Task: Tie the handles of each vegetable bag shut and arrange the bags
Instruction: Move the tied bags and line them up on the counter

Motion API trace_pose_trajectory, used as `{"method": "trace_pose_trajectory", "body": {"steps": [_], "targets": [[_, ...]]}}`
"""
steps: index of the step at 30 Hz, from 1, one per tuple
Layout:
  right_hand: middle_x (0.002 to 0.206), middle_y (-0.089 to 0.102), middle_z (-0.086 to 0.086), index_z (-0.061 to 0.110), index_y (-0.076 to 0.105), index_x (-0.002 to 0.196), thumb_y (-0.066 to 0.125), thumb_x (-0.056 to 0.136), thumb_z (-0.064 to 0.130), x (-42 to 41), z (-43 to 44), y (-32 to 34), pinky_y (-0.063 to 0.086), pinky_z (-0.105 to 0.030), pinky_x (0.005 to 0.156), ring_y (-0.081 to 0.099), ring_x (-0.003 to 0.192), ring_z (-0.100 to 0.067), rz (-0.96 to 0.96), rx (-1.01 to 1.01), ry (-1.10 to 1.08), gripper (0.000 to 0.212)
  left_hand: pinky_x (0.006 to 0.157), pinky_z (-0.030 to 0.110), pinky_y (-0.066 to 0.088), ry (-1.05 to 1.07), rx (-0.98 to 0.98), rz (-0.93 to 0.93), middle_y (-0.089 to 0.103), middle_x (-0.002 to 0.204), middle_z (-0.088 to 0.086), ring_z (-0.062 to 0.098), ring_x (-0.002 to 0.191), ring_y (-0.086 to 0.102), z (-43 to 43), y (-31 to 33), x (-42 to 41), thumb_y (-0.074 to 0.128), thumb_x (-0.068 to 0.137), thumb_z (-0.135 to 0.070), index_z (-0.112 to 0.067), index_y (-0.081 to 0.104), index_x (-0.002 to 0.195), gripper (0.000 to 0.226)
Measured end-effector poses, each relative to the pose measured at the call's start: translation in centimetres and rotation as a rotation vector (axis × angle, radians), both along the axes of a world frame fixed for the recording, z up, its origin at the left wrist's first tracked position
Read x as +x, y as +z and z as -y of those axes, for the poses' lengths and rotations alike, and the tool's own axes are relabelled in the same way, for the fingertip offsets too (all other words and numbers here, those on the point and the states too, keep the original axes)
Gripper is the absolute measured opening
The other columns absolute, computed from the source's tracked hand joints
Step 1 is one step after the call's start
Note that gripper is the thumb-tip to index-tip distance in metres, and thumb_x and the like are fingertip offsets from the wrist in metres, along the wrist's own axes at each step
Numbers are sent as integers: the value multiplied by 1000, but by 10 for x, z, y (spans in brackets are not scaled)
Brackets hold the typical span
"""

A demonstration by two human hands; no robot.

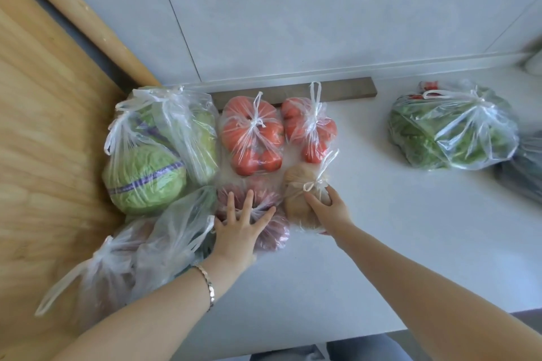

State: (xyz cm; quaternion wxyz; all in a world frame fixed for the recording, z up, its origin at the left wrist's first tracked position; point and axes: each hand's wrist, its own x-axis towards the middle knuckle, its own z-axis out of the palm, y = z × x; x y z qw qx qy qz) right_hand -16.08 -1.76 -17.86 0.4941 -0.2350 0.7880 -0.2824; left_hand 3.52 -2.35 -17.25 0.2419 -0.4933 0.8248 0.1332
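Note:
My left hand (239, 227) lies flat with fingers spread on a tied bag of red onions (271, 233). My right hand (328, 206) grips the near side of a small tied bag of potatoes (299, 187) just right of the onions. Behind them lie two knotted bags of tomatoes, one larger (252, 138) and one smaller (311, 129). At the left stand a bag with a green cabbage (143, 179) and a bag with a paler cabbage (193, 132). Two more clear bags (137, 255) slump at the near left, contents unclear.
A tied bag of leafy greens (448, 132) sits apart at the right on the white counter (396, 243), with a dark bag (525, 167) at the frame edge. A wooden panel (44, 126) bounds the left. A grey strip (346, 91) lies along the back wall.

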Motion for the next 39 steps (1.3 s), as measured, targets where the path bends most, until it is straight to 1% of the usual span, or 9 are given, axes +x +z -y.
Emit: {"method": "trace_pose_trajectory", "body": {"steps": [5,8,14,20,26,31,34,36,39], "targets": [[136,44,-7,38,19,143,63,78,47,-1,-1,-1,54,-40,85,54,103,-24,28,18,127,79,108,63,26,-23,0,45,-22,154,9,46,139,-16,22,8,2,64,81,-39,-45,-7,143,94],[142,40,-6,27,11,146,70,75,42,-22,1,11,47,-37,96,48,121,-26,-27,58,473,94,109,62,23,-8,0,128,-18,155,13,46,139,-14,24,12,-6,61,86,-29,-47,-11,141,93],[123,59,-9,14,56,120,68,80,30,-104,12,48,41,-27,95,55,111,-21,-431,31,779,45,109,59,20,104,50,328,29,147,18,43,133,30,35,52,-73,52,87,-25,-26,34,139,55],[143,30,-13,11,34,137,64,81,25,-236,43,86,30,-42,108,28,133,-31,-928,-153,498,65,76,32,44,238,-52,-326,65,100,3,24,95,60,42,80,-156,44,90,-25,-15,60,98,20],[154,-1,-15,19,1,146,69,70,54,-317,72,78,13,-47,115,-6,143,-32,-1055,203,567,108,74,30,46,250,-165,-385,67,91,1,23,87,63,34,78,-202,44,88,-21,-14,62,89,19],[147,26,-15,23,32,138,55,86,34,-337,76,56,22,-46,112,20,139,-31,-1000,230,691,58,73,29,44,313,-224,-387,54,79,-8,17,88,60,26,74,-220,45,88,-22,-19,64,91,19],[96,59,-10,8,54,111,49,90,26,-340,79,67,45,-36,83,58,94,-28,-911,61,669,28,75,30,49,370,-196,-423,59,78,-6,18,86,61,24,74,-218,48,86,-20,-18,65,88,17],[81,56,-9,4,53,93,47,91,23,-339,81,82,42,-32,62,55,75,-27,-851,-71,589,20,73,30,48,402,-183,-471,59,75,-5,19,83,61,25,74,-218,50,86,-18,-15,65,86,16],[80,50,-11,7,44,87,44,92,21,-323,83,106,34,-31,61,48,73,-28,-802,-201,534,15,70,26,44,448,-164,-494,67,79,-1,20,82,63,27,74,-215,50,87,-17,-13,65,87,16]]}}
